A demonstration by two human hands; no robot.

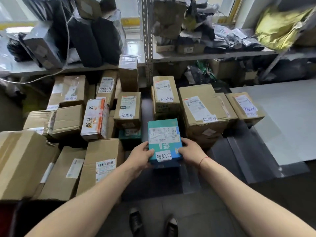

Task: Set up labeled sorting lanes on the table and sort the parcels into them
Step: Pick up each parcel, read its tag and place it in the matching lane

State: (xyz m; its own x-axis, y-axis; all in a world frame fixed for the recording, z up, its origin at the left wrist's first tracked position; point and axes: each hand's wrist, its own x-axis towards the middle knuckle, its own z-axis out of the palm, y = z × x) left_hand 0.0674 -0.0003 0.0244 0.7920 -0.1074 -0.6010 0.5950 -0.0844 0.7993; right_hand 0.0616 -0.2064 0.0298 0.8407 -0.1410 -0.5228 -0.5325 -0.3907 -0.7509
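head view: a person holds a teal parcel (164, 142) between both hands above a dark low surface; the left hand (140, 156) curls its fingers round the parcel's left edge, the right hand (189, 151) grips the right edge with the thumb on top, beside a white handwritten tag (163, 156) stuck near the parcel's front; a thin red string circles the right wrist; just beyond the parcel stands a brown box with a matching tag (165, 94), which suggests the lane it belongs to; to the right a larger brown box (201, 110) carries a different handwritten tag, and another small labelled box (244, 106) sits at the edge of a bare grey sheet (282, 120); to the left a cluster of brown cartons (68, 120) crowds together, some tagged, some showing only shipping labels, among them a white and orange parcel (94, 117); metal shelving (147, 31) behind holds dark bags and more boxes; judging by the layout, tags are already on several parcels and a few stand in rows, yet the left pile looks unsorted and much of the grey sheet is unused, so the sorting seems partway through, with the held parcel not yet set down.
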